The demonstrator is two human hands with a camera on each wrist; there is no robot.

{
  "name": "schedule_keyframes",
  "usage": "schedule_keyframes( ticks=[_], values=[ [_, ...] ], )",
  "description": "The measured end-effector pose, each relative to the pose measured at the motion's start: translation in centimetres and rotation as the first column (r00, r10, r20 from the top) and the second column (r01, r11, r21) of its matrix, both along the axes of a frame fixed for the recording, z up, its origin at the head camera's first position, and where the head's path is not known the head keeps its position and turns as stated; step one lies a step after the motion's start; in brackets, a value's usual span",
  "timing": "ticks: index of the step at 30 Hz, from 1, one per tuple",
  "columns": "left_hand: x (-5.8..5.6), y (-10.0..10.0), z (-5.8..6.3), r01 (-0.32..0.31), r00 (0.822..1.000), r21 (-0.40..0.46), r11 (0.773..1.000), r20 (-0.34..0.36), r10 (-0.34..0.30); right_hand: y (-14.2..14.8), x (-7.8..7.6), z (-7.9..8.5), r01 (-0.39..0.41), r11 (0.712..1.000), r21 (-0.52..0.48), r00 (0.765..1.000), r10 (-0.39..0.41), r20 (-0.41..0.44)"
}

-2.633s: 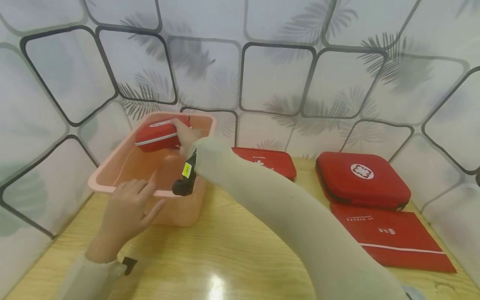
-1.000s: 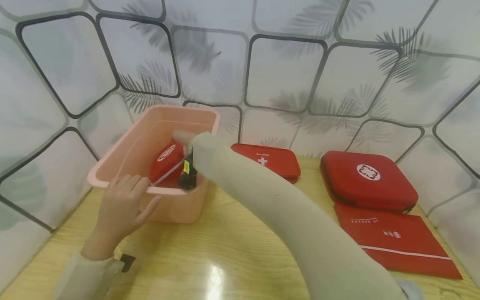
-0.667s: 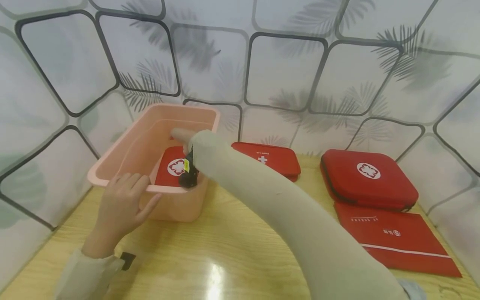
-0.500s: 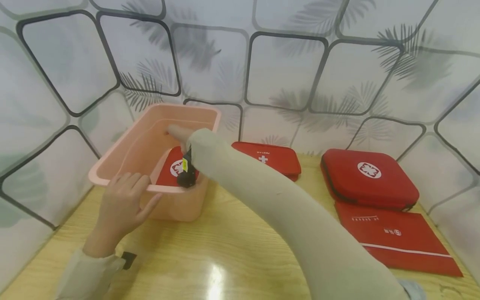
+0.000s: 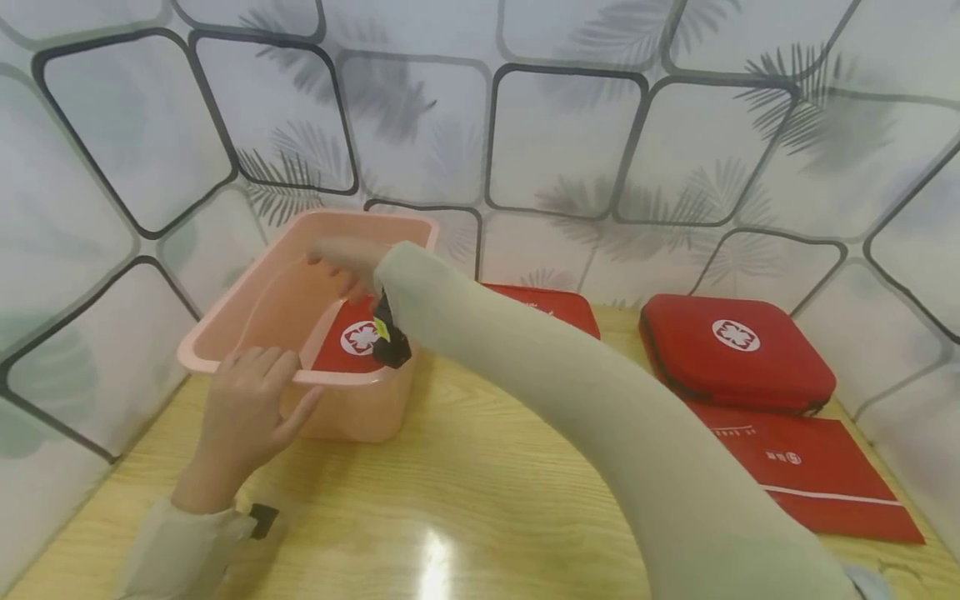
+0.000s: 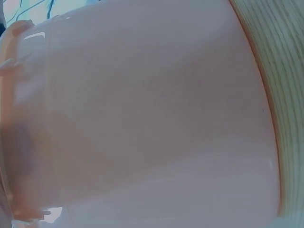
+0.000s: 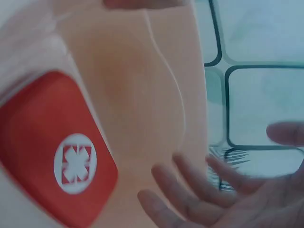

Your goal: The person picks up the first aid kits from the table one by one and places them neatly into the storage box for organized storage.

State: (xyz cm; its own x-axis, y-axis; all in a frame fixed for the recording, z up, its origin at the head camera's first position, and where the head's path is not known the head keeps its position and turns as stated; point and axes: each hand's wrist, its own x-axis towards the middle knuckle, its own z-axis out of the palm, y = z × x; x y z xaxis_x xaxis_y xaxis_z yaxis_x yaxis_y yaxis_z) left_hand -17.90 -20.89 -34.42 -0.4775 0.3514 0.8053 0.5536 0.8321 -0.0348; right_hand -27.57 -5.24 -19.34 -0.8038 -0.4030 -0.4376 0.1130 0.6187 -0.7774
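Note:
My left hand (image 5: 243, 412) grips the front rim of a pink plastic bin (image 5: 352, 417), fingers curled over the edge and thumb outside. The left wrist view is filled by the bin's outer wall (image 6: 142, 114); no hand is clear there. A red first-aid case (image 5: 337, 350) with a white round emblem lies inside at the right. Over the bin, my right hand (image 5: 348, 258) has its fingers loosely spread and holds nothing. The right wrist view shows these fingers apart from the first-aid case (image 7: 33, 137). The right forearm covers part of the bin's right side.
Behind the right forearm, another red first-aid case (image 5: 551, 302) is partly hidden. At the right, a larger red case (image 5: 738, 354) sits at the back edge of a flat red pouch (image 5: 817, 475). A patterned wall (image 5: 562, 142) rises behind the wooden table (image 5: 465, 467).
The red first-aid case went down into the bin and was let go; it now lies flat. My right hand has lifted off it and spread its fingers. My left hand keeps its grip.

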Motion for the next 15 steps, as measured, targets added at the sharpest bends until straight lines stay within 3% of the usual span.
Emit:
schedule_keyframes(
  ticks=[4,6,9,11,15],
  values=[
    [0.0,0.1,-0.2,0.018,1.0,0.028,0.999,-0.015,-0.017,1.0,-0.3,0.2,-0.131,0.991,0.037,0.988,0.134,-0.073],
    [0.0,0.1,-0.2,0.019,1.0,0.041,0.999,-0.02,-0.018,2.2,-0.5,0.4,-0.229,0.971,0.076,0.958,0.238,-0.162],
    [-0.1,0.3,-0.3,0.009,1.0,0.046,0.999,-0.026,-0.008,4.5,-0.9,0.5,-0.315,0.945,0.09,0.902,0.328,-0.279],
    [-0.1,0.5,-0.5,0.002,1.0,0.046,0.999,-0.027,-0.001,6.3,-1.2,0.6,-0.345,0.935,0.084,0.871,0.353,-0.341],
    [-0.2,0.8,-0.6,-0.004,0.999,0.044,0.999,-0.054,0.007,10.6,-1.6,0.1,-0.364,0.931,-0.003,0.859,0.335,-0.387]
  ],
)
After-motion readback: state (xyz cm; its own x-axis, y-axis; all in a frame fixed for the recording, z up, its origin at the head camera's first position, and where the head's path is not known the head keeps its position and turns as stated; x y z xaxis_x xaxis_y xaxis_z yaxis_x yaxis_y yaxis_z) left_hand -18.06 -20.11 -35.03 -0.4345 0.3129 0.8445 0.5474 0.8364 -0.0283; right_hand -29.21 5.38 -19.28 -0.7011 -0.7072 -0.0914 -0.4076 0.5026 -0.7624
